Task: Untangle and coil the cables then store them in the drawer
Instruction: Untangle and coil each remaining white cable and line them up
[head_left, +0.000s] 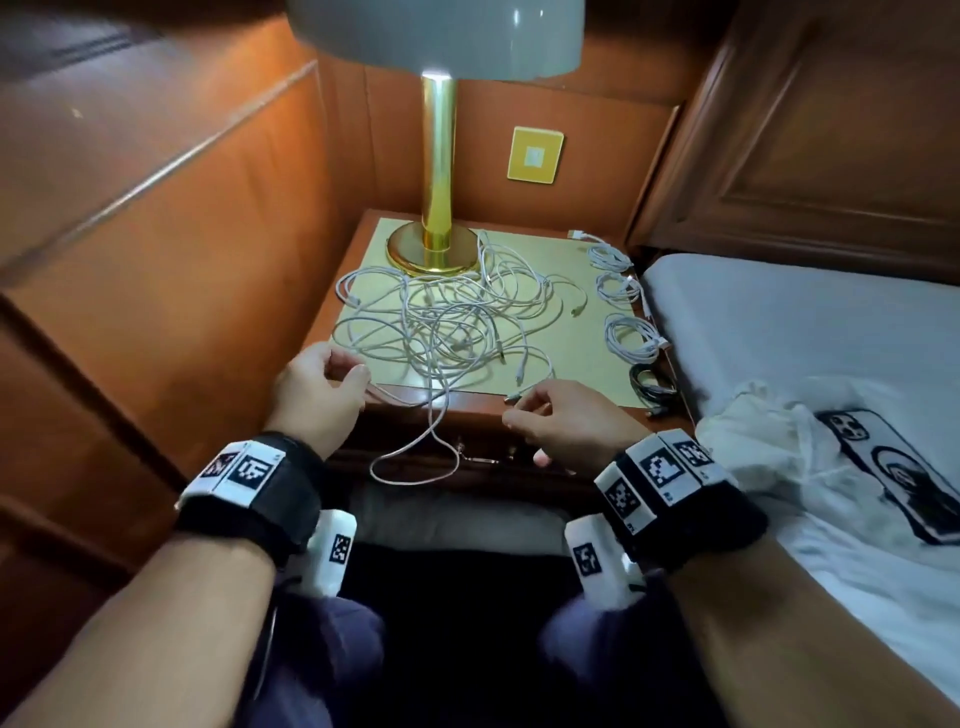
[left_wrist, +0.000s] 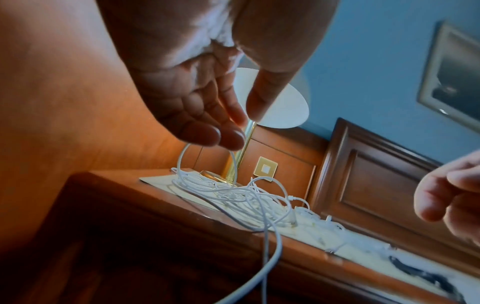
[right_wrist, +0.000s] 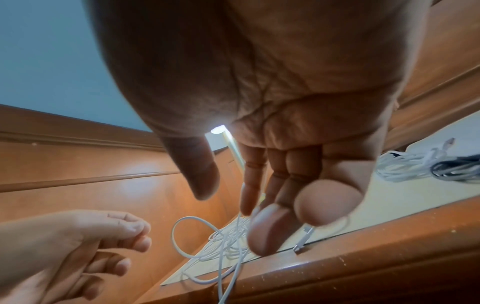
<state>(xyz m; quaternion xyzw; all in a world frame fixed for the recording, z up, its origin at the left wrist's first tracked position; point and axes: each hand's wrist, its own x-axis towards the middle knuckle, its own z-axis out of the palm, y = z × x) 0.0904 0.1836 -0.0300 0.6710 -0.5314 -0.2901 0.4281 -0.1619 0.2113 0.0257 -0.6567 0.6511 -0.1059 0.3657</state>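
A tangle of white cables (head_left: 447, 317) lies in the middle of the nightstand top (head_left: 587, 374), and one strand (head_left: 415, 467) hangs over the front edge in front of the drawer (head_left: 483, 460). My left hand (head_left: 332, 382) hovers at the tangle's near left with fingers loosely curled and thumb apart. A raised cable loop (left_wrist: 182, 160) stands at its fingertips (left_wrist: 228, 139), not gripped. My right hand (head_left: 540, 415) reaches down at the front edge. Its fingertips (right_wrist: 270, 230) hang just above a cable plug (right_wrist: 303, 239) lying there, and nothing is pinched.
A gold lamp (head_left: 439, 208) stands at the back of the nightstand. Three coiled white cables (head_left: 631, 338) and one coiled black cable (head_left: 652, 384) line its right side. The bed (head_left: 810, 332) on the right carries a phone (head_left: 898, 473) and white plastic. Wooden wall panels close the left.
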